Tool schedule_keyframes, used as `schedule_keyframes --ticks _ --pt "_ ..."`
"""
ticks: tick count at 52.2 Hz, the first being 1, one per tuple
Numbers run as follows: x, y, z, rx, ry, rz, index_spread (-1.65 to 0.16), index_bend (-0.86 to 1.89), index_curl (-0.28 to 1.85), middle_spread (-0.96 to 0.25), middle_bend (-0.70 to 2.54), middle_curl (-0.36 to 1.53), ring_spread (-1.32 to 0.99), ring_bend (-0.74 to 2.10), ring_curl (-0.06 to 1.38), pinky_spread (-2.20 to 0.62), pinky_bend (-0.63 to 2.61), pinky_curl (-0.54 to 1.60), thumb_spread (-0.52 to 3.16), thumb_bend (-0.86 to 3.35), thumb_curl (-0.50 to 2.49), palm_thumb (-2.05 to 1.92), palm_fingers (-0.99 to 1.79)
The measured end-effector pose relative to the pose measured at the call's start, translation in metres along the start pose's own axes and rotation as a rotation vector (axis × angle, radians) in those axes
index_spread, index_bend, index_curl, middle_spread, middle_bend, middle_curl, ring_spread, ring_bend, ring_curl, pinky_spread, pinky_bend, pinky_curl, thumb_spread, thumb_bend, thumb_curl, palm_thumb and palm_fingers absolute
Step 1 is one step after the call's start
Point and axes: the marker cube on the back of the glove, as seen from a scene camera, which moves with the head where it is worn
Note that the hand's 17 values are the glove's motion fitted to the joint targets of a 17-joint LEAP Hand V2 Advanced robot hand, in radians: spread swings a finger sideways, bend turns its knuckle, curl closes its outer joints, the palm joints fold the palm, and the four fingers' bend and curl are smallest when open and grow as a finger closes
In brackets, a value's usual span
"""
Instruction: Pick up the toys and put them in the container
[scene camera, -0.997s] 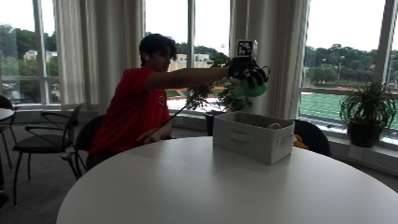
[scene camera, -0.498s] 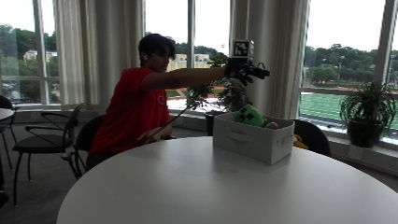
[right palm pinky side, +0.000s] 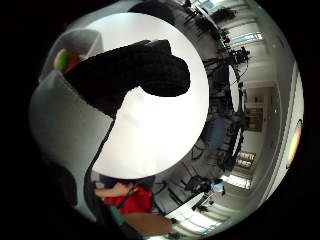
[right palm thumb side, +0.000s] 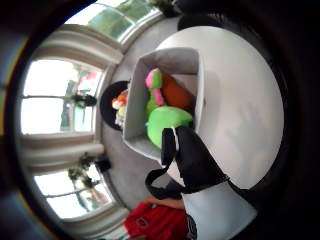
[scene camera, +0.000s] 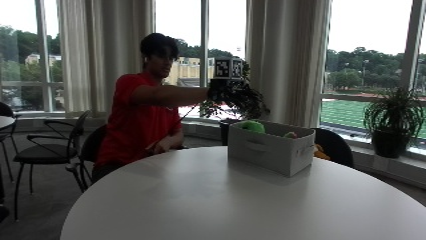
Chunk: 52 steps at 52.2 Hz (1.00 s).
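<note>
Toys seen lying in container — none seen on table; gloved right hand empty, fingers loosely curled.

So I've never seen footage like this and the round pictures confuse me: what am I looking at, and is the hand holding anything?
No machine here: a person in a red shirt sits at a round white table, wearing a black glove with two small cameras on the palm. The normal picture comes from a camera across the table. The two round ones look out from the palm. On the table stands a white container with a green toy, a pink and green one and an orange one inside. More toys lie on a chair behind it. The gloved hand is raised near the container and seems to hold nothing.
</note>
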Motion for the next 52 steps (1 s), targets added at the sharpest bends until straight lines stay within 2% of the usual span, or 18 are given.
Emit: schedule_keyframes --ticks 11,30,52 --pt "0.076 0.031 0.051 -0.03 -0.049 0.076 -0.4 0.15 0.32 -0.08 0.15 0.34 0.04 0.3 0.42 0.1 1.31 0.33 1.25 -0.01 0.41 0.13 -0.11" --pt "0.112 0.068 0.101 -0.019 -0.016 0.1 -0.42 0.18 0.33 -0.09 0.15 0.3 0.03 0.21 0.39 0.11 1.22 0.31 1.29 -0.01 0.38 0.15 -0.07" --pt "0.129 0.096 0.118 -0.04 -0.098 0.119 -0.43 0.18 0.35 -0.09 0.15 0.27 0.03 0.2 0.38 0.11 1.19 0.31 1.31 -0.01 0.37 0.16 -0.05"
